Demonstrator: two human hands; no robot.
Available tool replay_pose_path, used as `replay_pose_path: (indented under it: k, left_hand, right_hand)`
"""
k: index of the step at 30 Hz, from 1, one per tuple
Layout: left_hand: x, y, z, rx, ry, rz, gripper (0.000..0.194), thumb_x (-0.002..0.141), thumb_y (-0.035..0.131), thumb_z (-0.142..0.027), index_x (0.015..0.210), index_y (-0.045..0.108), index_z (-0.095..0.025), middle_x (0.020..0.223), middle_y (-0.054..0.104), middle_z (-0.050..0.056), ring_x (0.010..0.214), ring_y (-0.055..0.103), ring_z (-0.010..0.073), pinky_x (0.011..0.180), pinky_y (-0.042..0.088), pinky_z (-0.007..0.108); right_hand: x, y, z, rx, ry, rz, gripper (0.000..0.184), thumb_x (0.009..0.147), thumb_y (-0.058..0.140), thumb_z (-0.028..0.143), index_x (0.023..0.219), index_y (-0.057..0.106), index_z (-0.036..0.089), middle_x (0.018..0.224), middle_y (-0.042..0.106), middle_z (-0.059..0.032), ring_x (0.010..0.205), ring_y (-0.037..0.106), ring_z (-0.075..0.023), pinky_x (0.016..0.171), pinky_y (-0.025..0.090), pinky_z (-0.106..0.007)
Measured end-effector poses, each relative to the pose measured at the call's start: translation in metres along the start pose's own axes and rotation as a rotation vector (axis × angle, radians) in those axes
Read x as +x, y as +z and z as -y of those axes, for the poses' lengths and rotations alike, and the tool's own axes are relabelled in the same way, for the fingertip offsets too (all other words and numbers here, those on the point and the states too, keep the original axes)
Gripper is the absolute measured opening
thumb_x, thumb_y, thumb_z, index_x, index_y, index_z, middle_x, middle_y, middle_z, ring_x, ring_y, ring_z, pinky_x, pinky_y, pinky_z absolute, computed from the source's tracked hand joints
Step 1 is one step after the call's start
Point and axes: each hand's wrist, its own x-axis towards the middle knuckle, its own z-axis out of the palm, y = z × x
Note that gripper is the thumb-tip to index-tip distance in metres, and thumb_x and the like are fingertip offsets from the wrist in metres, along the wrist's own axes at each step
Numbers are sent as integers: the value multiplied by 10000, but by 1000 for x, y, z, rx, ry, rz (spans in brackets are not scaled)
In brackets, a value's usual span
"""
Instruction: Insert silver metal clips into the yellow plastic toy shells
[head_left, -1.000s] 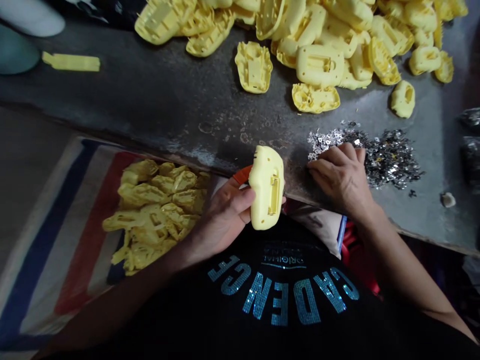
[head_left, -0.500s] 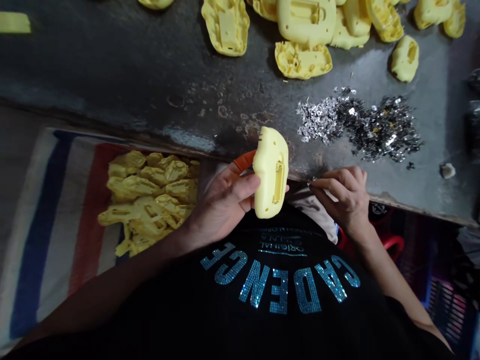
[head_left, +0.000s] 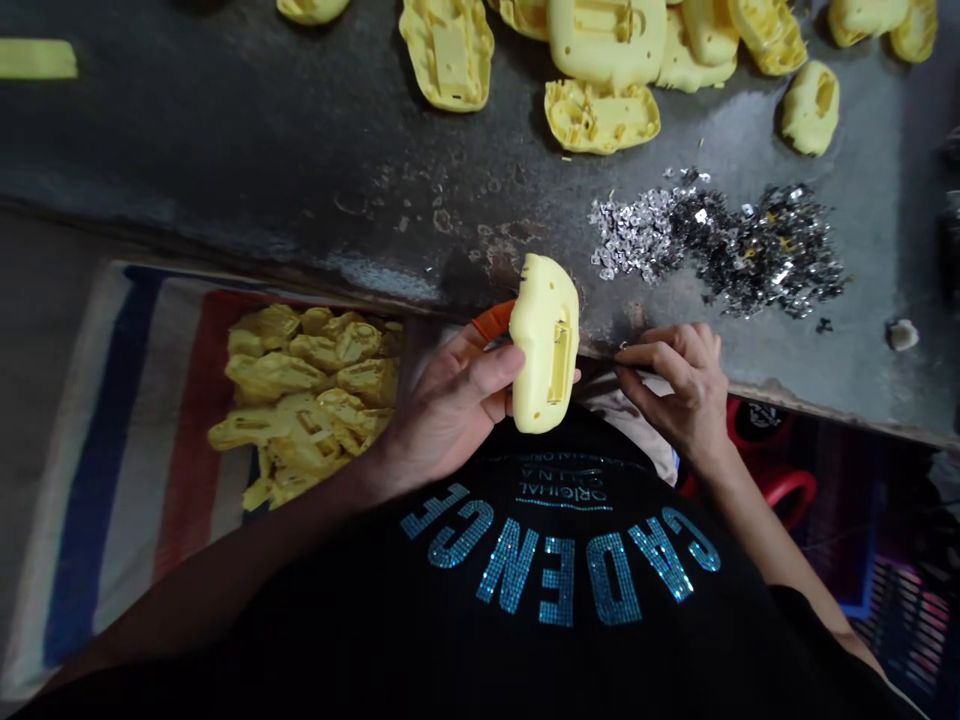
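Note:
My left hand holds a yellow plastic shell upright, thumb on its near face and the other fingers mostly hidden behind it. An orange band wraps one finger. The shell has a long rectangular recess facing me. To its right, my right hand pinches a tiny shiny metal piece between thumb and forefinger, apart from the shell. Beyond that hand, a heap of small metal clips lies on the dark worktable.
More yellow shells lie along the far side of the table. Left of my lap, a pile of yellow shells sits on a striped sheet. A whitish lump rests near the right table edge. Red handles show below it.
My right hand has shifted slightly left, toward the shell, still pinching the small metal piece. The left hand keeps the shell nearly in place, turned very slightly.

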Motion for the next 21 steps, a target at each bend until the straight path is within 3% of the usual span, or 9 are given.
replay_pose_path:
  k: [3,5,7,9,16,21]
  left_hand:
    - [2,2,0,-8,-53,61,694,929,1003,-510,1517,762,-231,1441,882,132,1222,891,340,1064,735,439]
    - [4,4,0,-26,-133,169,701,961,955,-587,1520,751,-214,1369,897,156,1131,904,338,935,747,402]
    - [6,5,1,-39,-218,281,703,992,900,-655,1526,739,-228,1289,910,151,1055,908,346,772,733,371]
    - [6,6,1,-51,-284,349,687,1007,866,-693,1526,733,-263,1247,912,126,1013,910,353,685,712,356]
    - [1,12,2,-105,-385,417,641,1006,838,-731,1482,782,-305,1276,909,106,1097,901,355,714,711,340]
    - [0,18,4,-64,-383,391,724,949,903,-694,1529,765,-283,1422,875,138,1168,893,393,701,710,336]
  right_hand:
    - [8,-11,0,340,83,20,61,1074,790,306,1016,806,306,1072,850,-45,1007,768,-285,928,580,-511]
    - [17,-22,3,605,121,17,28,1062,830,325,1045,809,316,1072,866,-33,981,803,-270,883,638,-478]
    - [30,-34,9,726,134,49,35,1050,870,346,1064,842,331,1025,869,-17,915,809,-251,827,669,-447]
    - [42,-44,17,711,117,126,32,1051,885,371,1062,881,341,991,870,-15,880,806,-247,830,689,-452]
    - [69,-68,32,552,-31,324,130,1124,779,376,1104,906,360,1027,871,-10,895,828,-229,812,679,-426]
    - [68,-72,31,535,-28,332,28,1056,820,295,1083,813,301,968,837,19,802,774,-186,706,610,-366]
